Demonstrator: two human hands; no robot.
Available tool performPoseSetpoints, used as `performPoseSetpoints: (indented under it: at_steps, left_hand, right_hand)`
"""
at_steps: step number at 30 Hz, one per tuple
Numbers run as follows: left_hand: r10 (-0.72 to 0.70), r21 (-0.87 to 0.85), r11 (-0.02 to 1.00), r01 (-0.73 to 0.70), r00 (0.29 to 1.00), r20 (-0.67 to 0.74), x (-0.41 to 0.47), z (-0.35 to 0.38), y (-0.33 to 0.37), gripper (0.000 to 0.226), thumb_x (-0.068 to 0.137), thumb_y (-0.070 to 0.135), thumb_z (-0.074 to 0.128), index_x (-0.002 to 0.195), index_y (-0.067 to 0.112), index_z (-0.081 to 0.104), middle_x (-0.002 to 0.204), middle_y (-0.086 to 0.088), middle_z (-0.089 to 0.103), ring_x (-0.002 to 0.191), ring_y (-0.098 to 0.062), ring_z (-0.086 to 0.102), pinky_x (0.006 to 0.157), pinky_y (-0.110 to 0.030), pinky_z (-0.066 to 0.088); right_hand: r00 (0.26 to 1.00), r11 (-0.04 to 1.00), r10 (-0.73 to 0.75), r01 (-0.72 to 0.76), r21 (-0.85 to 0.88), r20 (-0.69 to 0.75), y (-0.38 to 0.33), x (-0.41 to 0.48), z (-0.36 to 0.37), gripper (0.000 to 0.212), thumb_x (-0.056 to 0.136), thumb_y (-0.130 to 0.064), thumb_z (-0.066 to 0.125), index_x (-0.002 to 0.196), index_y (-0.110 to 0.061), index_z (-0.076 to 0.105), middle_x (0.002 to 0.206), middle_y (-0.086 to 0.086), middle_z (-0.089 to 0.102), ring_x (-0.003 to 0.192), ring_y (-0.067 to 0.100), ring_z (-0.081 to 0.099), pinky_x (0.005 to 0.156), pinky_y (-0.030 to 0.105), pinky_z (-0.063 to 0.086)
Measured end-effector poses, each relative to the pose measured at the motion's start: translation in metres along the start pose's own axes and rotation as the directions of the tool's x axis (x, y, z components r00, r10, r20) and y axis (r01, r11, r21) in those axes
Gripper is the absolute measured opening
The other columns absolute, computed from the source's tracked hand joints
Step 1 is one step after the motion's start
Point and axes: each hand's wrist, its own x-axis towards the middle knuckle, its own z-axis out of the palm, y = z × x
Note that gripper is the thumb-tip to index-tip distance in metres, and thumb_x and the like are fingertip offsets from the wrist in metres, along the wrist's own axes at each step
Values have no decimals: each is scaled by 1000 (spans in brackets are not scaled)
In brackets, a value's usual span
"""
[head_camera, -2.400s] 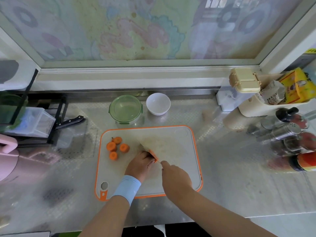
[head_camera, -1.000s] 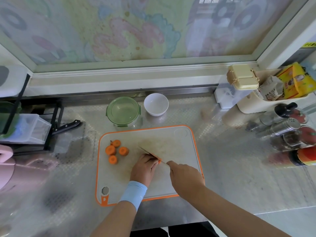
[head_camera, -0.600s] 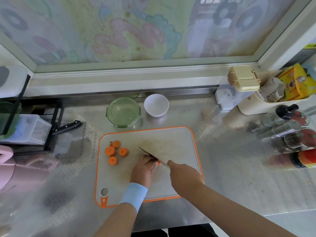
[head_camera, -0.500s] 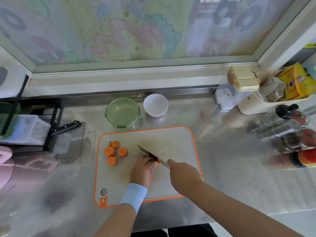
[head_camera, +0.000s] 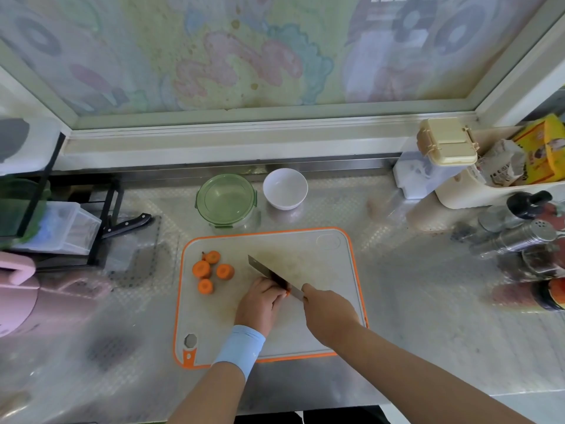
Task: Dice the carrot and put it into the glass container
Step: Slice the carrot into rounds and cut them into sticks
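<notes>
On the orange-rimmed cutting board [head_camera: 324, 258] my left hand [head_camera: 260, 302] curls over a carrot piece [head_camera: 287, 293], of which only a small orange bit shows at my fingertips. My right hand [head_camera: 328, 313] grips the handle of a knife [head_camera: 270, 275]; its blade lies right against my left fingers. Several carrot rounds [head_camera: 212, 270] lie at the board's left. The glass container [head_camera: 226, 200] with a green lid on it stands behind the board.
A white bowl [head_camera: 285, 188] sits beside the container. A black-handled knife [head_camera: 128, 223] and a rack with a clear box [head_camera: 65, 226] are at the left. Spice jars and shakers [head_camera: 519, 237] and a cream bin with packets [head_camera: 495, 191] crowd the right.
The knife blade has shifted slightly along the carrot piece under my left fingers, while both hands stayed near the board's middle. The carrot rounds have not moved.
</notes>
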Motion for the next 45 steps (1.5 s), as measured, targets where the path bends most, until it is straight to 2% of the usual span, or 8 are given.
performPoseSetpoints:
  at_steps: [6,10,15,22,27,31,35,45]
  left_hand:
    - [-154,-15,988,156,984,87,7,-9,8,9,74,10,80,78,17,77,83,4,65,90,-10,50,76,-21,48]
    - [-294,-53,953,298,953,73,7,-26,7,10,77,15,74,78,25,73,85,12,62,91,-5,52,81,-7,36]
    - [-405,-76,909,410,911,75,-16,-45,-7,20,77,9,64,78,29,61,86,13,59,81,-7,58,76,-30,50]
    - [-221,-47,973,225,972,82,-43,-50,-11,17,70,26,60,84,24,70,86,11,62,89,-10,52,77,-20,45]
    - [-172,6,985,173,979,108,-46,-40,-24,22,71,2,75,82,21,76,89,4,65,95,-9,48,78,-25,49]
    - [-144,25,989,143,989,44,-44,-39,-22,23,70,-2,77,71,21,73,83,4,64,92,-8,47,74,-12,39]
    - [-107,25,994,106,994,30,-53,-38,-17,19,72,1,78,77,19,73,87,2,62,92,-9,49,70,-21,50]
    - [22,25,999,-22,1000,-13,-62,-32,-21,2,80,13,73,80,15,74,84,2,63,89,-13,52,63,-25,50]
  right_hand:
    - [999,996,-41,44,84,-34,5,2,-13,16,103,-25,34,91,-22,43,72,2,55,60,23,52,51,31,36]
    - [993,990,-72,82,112,-90,0,-7,-21,25,103,-27,34,80,-25,43,67,-1,54,55,19,47,49,29,34]
    - [990,991,-94,104,89,-108,-12,-13,-22,27,102,-27,35,79,-25,49,65,-3,53,58,21,50,50,30,36]
    - [991,991,-106,112,67,-85,-25,-25,-5,23,102,-30,34,91,-27,55,70,0,56,62,24,53,53,31,40]
    - [994,994,-91,94,47,-65,-28,-27,4,28,102,-30,34,92,-24,59,72,-1,58,64,23,57,57,32,46]
    - [996,995,-57,62,77,-62,-31,-28,6,27,102,-29,35,88,-22,58,71,-1,58,61,21,54,55,32,46]
    - [997,996,-49,52,71,-52,-35,-31,6,25,103,-30,34,88,-24,54,72,-1,58,63,21,56,56,32,46]
    - [999,998,-40,42,56,-36,-51,-45,16,22,105,-28,29,89,-26,45,71,-2,53,61,21,50,53,30,38]
